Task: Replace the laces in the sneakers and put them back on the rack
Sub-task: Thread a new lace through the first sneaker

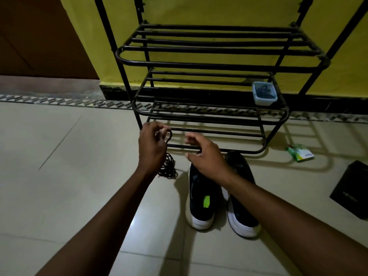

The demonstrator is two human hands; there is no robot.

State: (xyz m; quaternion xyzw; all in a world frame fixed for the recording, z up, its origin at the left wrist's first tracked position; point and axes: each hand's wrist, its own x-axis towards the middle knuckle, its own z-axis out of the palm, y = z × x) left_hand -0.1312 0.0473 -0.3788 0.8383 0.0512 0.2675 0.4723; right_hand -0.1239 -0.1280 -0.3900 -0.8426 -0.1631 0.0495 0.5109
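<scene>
A pale tiled floor (59,176) fills most of the view and meets a yellow wall (350,64) with a dark skirting strip along its foot. A brown door (39,36) shows at the upper left. Against the wall stands a black metal-tube shoe rack (199,66) with three barred shelves in view.

On the floor just in front of the rack's lowest shelf sits a pair of dark navy sneakers with white soles (201,208), side by side, toes toward the rack and heels toward the camera; the left one has a bright green patch on its tongue. A black box (352,188) lies on the floor at the far right, well apart from the shoes.

Both bare forearms reach forward. The left hand (152,147) pinches a loop of black cord lace (168,166) between thumb and fingertips; the rest of the lace hangs down into a loose coil on the tiles just left of the sneakers. The right hand (207,156) hovers over the toe of the left sneaker, palm down, fingers spread and slightly bent, gripping nothing.

A small clear plastic lidded container (264,94) with dark contents rests on the right end of the middle shelf. A green packet (300,153) lies on the floor beside the rack's right foot.
</scene>
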